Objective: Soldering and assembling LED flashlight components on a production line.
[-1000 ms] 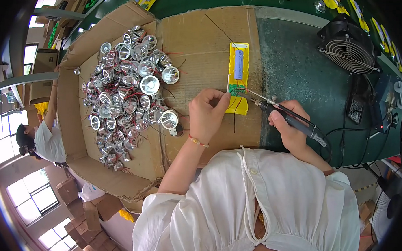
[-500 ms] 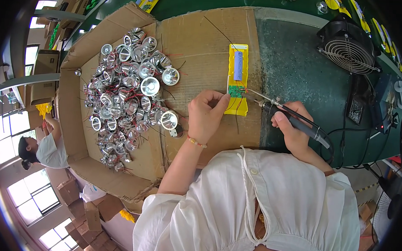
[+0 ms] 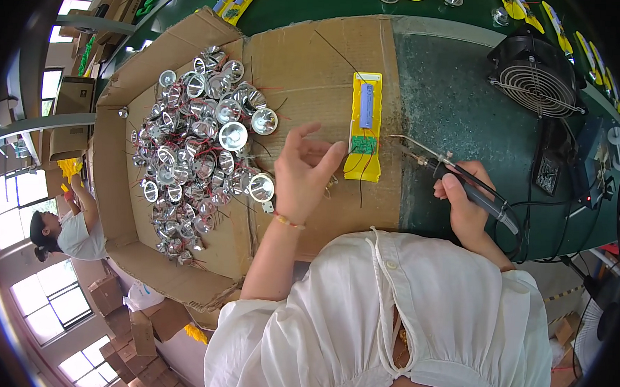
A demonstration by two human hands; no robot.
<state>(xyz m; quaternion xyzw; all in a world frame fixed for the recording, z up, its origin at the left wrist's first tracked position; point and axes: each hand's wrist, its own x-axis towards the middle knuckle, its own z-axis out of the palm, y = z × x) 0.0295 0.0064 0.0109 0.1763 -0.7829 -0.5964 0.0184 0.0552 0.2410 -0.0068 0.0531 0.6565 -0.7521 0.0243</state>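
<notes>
On the cardboard lies a long yellow plastic housing [image 3: 361, 171]. Inside it a blue cylindrical battery cell [image 3: 366, 106] sits above a small green circuit board [image 3: 363, 145], with thin dark wires reaching past both ends. My left hand [image 3: 305, 169] is just left of the board, thumb and fingers apart, nothing visible between them. In my right hand [image 3: 467, 207] is a soldering iron [image 3: 481, 199] with a thin curved metal tube fixed along it. Its tip points left and stands clear of the board's right side. Something small and wiry shows beside my left thumb, too small to name.
Left, a cut-open cardboard box [image 3: 175, 281] holds a heap of silvery reflector cups [image 3: 233, 136] with red and dark wires. A black fan with a wire grille [image 3: 538, 89] stands at the back right, near a dark powered unit [image 3: 588, 161] and cables. Another person [image 3: 76, 232] works far left.
The soldering iron has drawn back to the right, away from the circuit board. My left hand has moved slightly left off the housing, and its fingers have spread.
</notes>
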